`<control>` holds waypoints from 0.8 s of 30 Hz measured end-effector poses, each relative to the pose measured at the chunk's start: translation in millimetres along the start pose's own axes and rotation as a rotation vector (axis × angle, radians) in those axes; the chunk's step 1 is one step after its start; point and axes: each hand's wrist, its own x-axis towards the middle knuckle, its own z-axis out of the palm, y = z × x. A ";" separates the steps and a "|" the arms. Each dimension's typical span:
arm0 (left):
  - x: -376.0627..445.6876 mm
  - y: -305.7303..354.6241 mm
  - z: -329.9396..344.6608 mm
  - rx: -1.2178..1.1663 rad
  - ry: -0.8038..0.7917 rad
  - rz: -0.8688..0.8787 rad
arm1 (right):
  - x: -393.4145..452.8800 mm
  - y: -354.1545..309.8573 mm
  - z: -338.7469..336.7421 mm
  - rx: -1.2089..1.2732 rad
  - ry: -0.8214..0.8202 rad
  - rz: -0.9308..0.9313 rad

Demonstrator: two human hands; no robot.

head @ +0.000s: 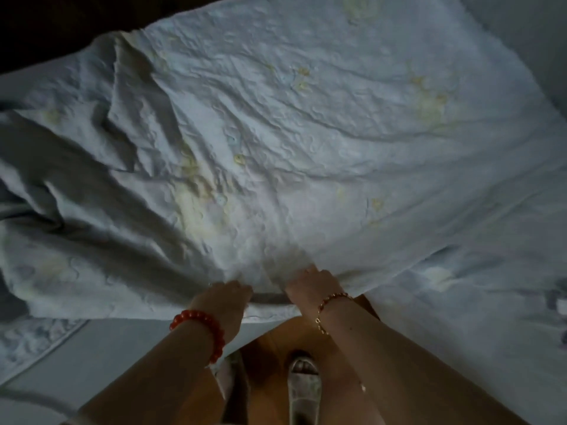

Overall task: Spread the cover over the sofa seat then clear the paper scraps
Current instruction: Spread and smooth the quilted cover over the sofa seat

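Observation:
A pale blue quilted cover (306,133) with faint yellow flower patterns lies over the sofa seat and fills most of the view. It is smooth on the right and bunched into deep folds on the left. My left hand (227,297), with a red bead bracelet at the wrist, grips the cover's near edge. Close beside it my right hand (313,283), with a thin gold bracelet, grips the same edge with its fingers curled into the fabric. No paper scraps show.
Wooden floor (270,342) and my slippered foot (303,381) are visible below the cover's edge. A patterned fabric (33,342) lies at the lower left. The dark sofa back (46,23) runs along the top left.

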 end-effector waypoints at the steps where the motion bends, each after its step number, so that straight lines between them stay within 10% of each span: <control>1: -2.5 1.5 1.6 -0.003 -0.039 0.002 | -4.5 -0.9 1.4 0.015 -0.037 -0.023; 24: -73.2 -44.7 -42.9 -0.117 0.227 -0.169 | 6.0 -43.7 -74.5 -0.036 0.072 -0.158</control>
